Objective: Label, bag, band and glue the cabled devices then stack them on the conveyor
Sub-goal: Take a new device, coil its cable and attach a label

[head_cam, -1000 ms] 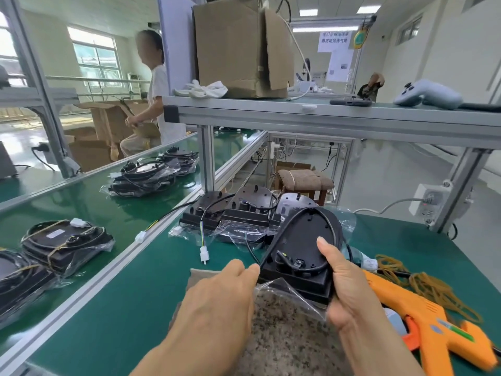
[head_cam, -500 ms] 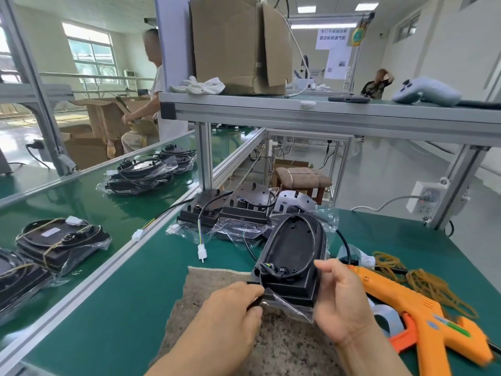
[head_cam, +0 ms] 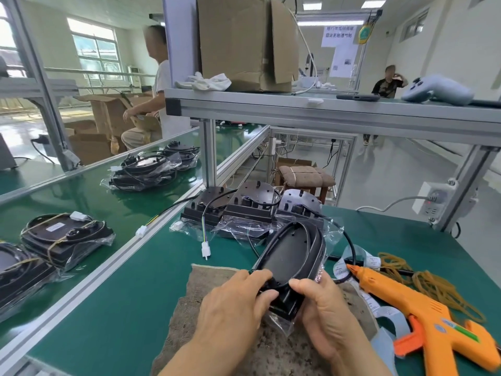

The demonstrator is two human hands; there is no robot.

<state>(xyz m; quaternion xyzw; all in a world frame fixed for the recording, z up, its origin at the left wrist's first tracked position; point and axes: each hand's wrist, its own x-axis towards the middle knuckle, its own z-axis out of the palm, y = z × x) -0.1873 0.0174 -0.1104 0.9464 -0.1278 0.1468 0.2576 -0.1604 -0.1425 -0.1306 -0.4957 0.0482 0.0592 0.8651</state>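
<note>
I hold a black oval cabled device (head_cam: pixel 291 256) tilted on edge above a brown speckled mat (head_cam: pixel 200 289), with a clear plastic bag (head_cam: pixel 282 322) around its lower end. My left hand (head_cam: pixel 235 308) grips its lower left side. My right hand (head_cam: pixel 322 313) grips the lower right, thumb on the face. Its black cable (head_cam: pixel 349 240) loops off to the right. Three more bare devices (head_cam: pixel 249 206) lean in a row behind. An orange glue gun (head_cam: pixel 423 308), rubber bands (head_cam: pixel 433 283) and label strips (head_cam: pixel 352 263) lie to the right.
Bagged, banded devices (head_cam: pixel 65 237) lie on the green conveyor (head_cam: pixel 89 194) at left, with more further along (head_cam: pixel 146 172). An aluminium shelf (head_cam: pixel 325 112) overhead carries a cardboard box (head_cam: pixel 244 42) and a controller (head_cam: pixel 436 90). A person (head_cam: pixel 154 85) sits beyond the conveyor.
The device has tipped further onto its edge and come lower toward the mat. Both hands have slid down to its lower end, where the bag now wraps it.
</note>
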